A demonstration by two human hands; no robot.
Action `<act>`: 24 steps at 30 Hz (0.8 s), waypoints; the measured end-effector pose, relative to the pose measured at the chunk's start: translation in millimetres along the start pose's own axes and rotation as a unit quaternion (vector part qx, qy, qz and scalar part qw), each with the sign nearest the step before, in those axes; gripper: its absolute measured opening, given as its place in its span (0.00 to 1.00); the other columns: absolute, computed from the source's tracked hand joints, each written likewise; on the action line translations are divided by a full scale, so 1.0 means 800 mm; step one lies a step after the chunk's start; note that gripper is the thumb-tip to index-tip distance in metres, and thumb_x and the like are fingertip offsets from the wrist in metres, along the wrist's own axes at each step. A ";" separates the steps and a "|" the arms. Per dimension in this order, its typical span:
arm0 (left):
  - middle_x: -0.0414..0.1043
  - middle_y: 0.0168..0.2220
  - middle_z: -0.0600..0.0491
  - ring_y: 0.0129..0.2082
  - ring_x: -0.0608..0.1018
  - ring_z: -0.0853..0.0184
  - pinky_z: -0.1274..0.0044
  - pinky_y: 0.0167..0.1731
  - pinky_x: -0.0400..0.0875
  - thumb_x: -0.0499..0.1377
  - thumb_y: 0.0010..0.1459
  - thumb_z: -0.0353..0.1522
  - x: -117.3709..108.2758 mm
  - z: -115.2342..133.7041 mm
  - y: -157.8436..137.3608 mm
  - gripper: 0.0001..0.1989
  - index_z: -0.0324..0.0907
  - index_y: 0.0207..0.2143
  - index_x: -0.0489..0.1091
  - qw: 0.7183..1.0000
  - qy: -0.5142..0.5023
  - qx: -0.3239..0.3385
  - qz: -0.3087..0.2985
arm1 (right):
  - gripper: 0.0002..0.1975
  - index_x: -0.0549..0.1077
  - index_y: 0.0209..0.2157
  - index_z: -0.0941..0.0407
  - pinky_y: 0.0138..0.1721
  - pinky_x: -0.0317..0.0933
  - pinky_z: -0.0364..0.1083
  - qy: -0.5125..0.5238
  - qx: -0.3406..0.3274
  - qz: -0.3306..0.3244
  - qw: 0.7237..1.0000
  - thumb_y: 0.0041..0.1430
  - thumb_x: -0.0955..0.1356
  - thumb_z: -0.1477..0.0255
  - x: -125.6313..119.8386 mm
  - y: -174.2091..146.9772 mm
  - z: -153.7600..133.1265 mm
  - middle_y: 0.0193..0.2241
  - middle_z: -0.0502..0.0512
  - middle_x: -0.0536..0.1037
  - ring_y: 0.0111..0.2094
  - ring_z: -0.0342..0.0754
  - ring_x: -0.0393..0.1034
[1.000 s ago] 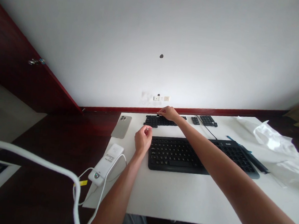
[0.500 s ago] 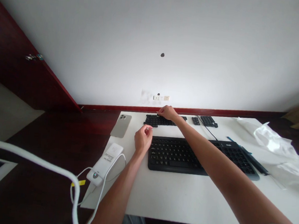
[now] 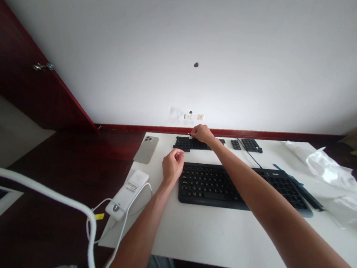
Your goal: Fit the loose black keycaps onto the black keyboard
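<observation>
My left hand (image 3: 173, 165) is closed, thumb and fingers pinched together, just off the left edge of a black keyboard (image 3: 210, 195). What it holds, if anything, is too small to make out. Farther out, my right hand (image 3: 202, 133) reaches over the block of loose black keycaps (image 3: 182, 143) at the back of the white table. Its fingertips are pinched, with a tiny dark piece, which looks like a keycap, at their tips. My right hand and forearm hide part of the keycap block and the keyboard's middle.
A phone (image 3: 146, 149) and a white power bank (image 3: 127, 195) with cables lie on the left. More keycaps (image 3: 250, 145) sit at the back right. A dark pen-like stick (image 3: 308, 197) and crumpled clear plastic (image 3: 326, 163) are on the right. A wall stands behind the table.
The whole view has shifted slightly, with the table appearing a little farther right. Both hands keep nearly the same places and pinched shapes; the right has moved very little over the keycaps.
</observation>
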State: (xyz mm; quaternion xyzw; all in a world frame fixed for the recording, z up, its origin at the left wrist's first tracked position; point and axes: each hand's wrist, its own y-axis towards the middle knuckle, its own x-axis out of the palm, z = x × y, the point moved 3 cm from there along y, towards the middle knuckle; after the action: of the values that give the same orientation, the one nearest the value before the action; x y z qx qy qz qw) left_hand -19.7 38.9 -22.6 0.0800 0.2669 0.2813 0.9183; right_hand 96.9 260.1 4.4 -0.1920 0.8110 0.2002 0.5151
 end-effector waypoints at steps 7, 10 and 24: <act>0.67 0.23 0.60 0.24 0.70 0.67 0.77 0.32 0.61 0.58 0.61 0.28 -0.001 0.002 -0.001 0.08 0.46 0.36 0.77 1.000 0.007 -0.008 -0.003 | 0.08 0.85 0.37 0.58 0.44 0.69 0.43 -0.027 -0.016 -0.007 0.999 0.60 0.71 0.75 -0.001 -0.002 -0.006 0.36 0.59 0.86 0.40 0.52 0.80; 0.67 0.23 0.60 0.24 0.70 0.68 0.77 0.31 0.60 0.58 0.61 0.29 -0.001 0.003 -0.001 0.07 0.46 0.36 0.77 1.000 0.006 -0.001 -0.005 | 0.08 0.85 0.38 0.58 0.45 0.70 0.43 -0.038 -0.022 -0.010 0.999 0.60 0.71 0.75 -0.001 -0.003 -0.008 0.37 0.60 0.86 0.41 0.52 0.80; 0.68 0.23 0.59 0.24 0.70 0.67 0.77 0.32 0.61 0.58 0.62 0.28 -0.001 0.006 -0.003 0.08 0.46 0.36 0.77 1.000 0.014 -0.002 -0.012 | 0.07 0.85 0.39 0.58 0.46 0.70 0.45 -0.064 -0.050 -0.042 0.996 0.59 0.73 0.76 -0.001 0.002 -0.013 0.37 0.61 0.85 0.40 0.52 0.79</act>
State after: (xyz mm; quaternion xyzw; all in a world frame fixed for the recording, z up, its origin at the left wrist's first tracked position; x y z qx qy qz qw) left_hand -16.6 36.7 -19.0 0.0710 0.2798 0.2714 0.9182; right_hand 88.0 256.2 9.5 -0.2384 0.7567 0.2301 0.5636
